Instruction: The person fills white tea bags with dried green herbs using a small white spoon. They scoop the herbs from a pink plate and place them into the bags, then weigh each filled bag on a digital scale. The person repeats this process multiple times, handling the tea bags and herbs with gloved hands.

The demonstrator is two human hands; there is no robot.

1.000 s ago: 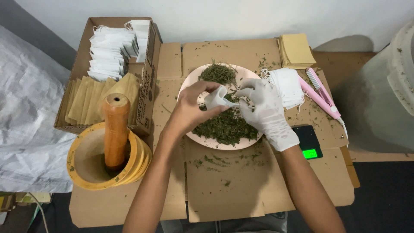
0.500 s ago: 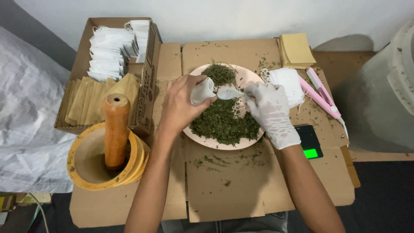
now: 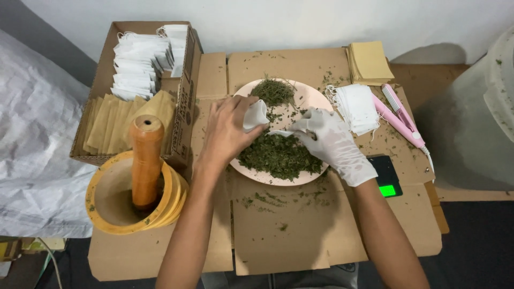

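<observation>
Left grip (image 3: 227,131) pinches white sachet (image 3: 255,114) over herb plate (image 3: 316,99)

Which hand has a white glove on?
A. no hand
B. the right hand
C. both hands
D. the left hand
B: the right hand wears a white glove over the pink plate of dried green leaves, while the left hand is bare and holds a small white bag.

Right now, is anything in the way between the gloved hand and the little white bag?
Nothing visible. The right hand holds a spoon just below the white bag, which the left hand holds over the plate.
</observation>
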